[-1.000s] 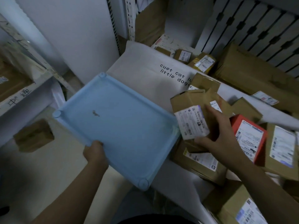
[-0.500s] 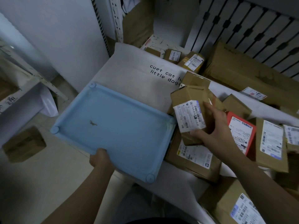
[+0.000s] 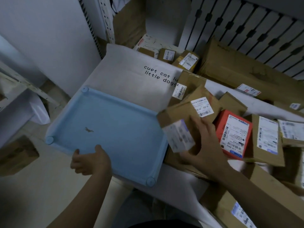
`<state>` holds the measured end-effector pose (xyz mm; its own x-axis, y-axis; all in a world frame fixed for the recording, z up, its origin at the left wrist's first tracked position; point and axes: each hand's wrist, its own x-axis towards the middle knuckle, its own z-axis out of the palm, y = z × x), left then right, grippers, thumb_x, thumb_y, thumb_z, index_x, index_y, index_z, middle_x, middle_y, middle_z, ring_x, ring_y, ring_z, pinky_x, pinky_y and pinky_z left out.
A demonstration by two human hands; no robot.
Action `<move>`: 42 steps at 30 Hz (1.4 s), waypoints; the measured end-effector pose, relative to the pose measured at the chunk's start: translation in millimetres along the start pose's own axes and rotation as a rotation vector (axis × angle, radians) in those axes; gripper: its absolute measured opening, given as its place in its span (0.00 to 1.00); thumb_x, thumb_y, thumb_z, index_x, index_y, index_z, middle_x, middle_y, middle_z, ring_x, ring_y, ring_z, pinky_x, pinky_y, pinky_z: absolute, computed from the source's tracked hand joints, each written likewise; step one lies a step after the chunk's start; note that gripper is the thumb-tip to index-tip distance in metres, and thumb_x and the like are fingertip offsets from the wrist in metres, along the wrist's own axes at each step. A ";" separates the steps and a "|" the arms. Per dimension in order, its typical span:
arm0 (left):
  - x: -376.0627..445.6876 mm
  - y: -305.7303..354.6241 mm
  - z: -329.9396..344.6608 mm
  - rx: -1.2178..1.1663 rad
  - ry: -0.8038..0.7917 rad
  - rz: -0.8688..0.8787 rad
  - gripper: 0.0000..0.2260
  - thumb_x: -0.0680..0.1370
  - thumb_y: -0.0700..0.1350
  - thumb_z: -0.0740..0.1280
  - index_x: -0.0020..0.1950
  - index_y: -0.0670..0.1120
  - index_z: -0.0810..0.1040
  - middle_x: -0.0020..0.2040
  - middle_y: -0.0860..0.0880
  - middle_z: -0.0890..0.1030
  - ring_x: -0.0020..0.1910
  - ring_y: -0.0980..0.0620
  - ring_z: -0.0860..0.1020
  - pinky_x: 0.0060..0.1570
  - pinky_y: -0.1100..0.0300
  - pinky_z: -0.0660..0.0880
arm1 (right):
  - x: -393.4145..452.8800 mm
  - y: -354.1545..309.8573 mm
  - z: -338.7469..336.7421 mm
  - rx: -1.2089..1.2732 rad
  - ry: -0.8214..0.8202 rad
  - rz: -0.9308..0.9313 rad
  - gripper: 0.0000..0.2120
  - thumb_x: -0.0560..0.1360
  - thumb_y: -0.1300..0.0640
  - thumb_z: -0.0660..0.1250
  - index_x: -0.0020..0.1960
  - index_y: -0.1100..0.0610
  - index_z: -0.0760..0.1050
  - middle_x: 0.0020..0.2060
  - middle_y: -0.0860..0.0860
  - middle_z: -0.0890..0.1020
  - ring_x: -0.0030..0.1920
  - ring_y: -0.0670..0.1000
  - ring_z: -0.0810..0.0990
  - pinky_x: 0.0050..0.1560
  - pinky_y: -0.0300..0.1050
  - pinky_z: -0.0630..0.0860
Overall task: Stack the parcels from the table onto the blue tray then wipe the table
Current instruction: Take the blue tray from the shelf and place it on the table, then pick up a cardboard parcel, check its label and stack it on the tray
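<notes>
Carrying a small brown parcel (image 3: pixel 179 127) just over the right edge of the blue tray (image 3: pixel 105 129), the right hand (image 3: pixel 203 142) curls round it and should lower it flat into a corner, leaving room for a stack; the left hand (image 3: pixel 89 160) grips the tray's near rim, and should keep it level; the tray sits part-way on the white-covered bench (image 3: pixel 131 79), overhanging the floor; more parcels (image 3: pixel 233 132) crowd the right, shelving stands left.
</notes>
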<state>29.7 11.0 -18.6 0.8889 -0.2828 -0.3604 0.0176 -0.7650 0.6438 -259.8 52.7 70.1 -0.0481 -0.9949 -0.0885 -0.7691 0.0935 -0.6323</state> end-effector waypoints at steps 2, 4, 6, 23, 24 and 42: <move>-12.6 6.3 4.3 0.009 0.006 0.108 0.29 0.72 0.42 0.70 0.71 0.42 0.66 0.72 0.39 0.63 0.71 0.36 0.62 0.68 0.45 0.59 | -22.1 21.4 4.5 -0.115 -0.072 -0.035 0.53 0.60 0.36 0.71 0.79 0.52 0.55 0.73 0.53 0.62 0.66 0.46 0.65 0.62 0.46 0.71; -23.8 7.7 8.6 0.064 -0.048 0.256 0.29 0.72 0.42 0.71 0.71 0.42 0.67 0.72 0.39 0.64 0.70 0.36 0.63 0.68 0.44 0.60 | -41.2 40.5 10.3 -0.181 -0.126 -0.017 0.52 0.59 0.35 0.71 0.78 0.50 0.56 0.74 0.54 0.62 0.69 0.54 0.66 0.64 0.55 0.73; -33.2 4.2 15.3 0.153 -0.197 0.429 0.27 0.72 0.42 0.71 0.70 0.43 0.70 0.71 0.39 0.66 0.70 0.37 0.65 0.67 0.43 0.61 | -54.2 52.6 15.1 -0.252 -0.169 0.020 0.52 0.58 0.34 0.70 0.77 0.49 0.57 0.74 0.55 0.63 0.70 0.57 0.68 0.65 0.58 0.73; -94.1 20.4 56.3 0.379 -0.870 0.854 0.24 0.79 0.46 0.68 0.74 0.46 0.67 0.72 0.44 0.65 0.71 0.44 0.63 0.71 0.48 0.57 | -58.6 63.5 40.6 -0.506 -0.103 0.139 0.46 0.60 0.55 0.81 0.74 0.55 0.66 0.71 0.60 0.70 0.71 0.65 0.69 0.62 0.67 0.74; -97.5 21.1 57.0 0.356 -0.871 0.858 0.23 0.78 0.45 0.68 0.73 0.46 0.68 0.71 0.44 0.67 0.70 0.44 0.64 0.70 0.49 0.58 | -60.0 62.9 42.4 -0.505 -0.102 0.142 0.46 0.61 0.54 0.81 0.75 0.55 0.66 0.71 0.60 0.70 0.71 0.64 0.69 0.63 0.68 0.74; -242.1 -65.7 1.9 0.410 -1.438 1.005 0.11 0.78 0.49 0.69 0.59 0.51 0.76 0.51 0.57 0.79 0.49 0.67 0.76 0.46 0.73 0.71 | -180.8 126.4 -44.2 -0.190 0.410 0.190 0.18 0.73 0.48 0.63 0.58 0.56 0.78 0.47 0.55 0.76 0.50 0.57 0.73 0.47 0.52 0.71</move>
<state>-187.6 128.6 25.1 -0.5685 -0.7377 -0.3641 -0.5219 -0.0187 0.8528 -376.5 242.7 40.2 -0.4163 -0.8974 0.1462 -0.8235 0.3040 -0.4790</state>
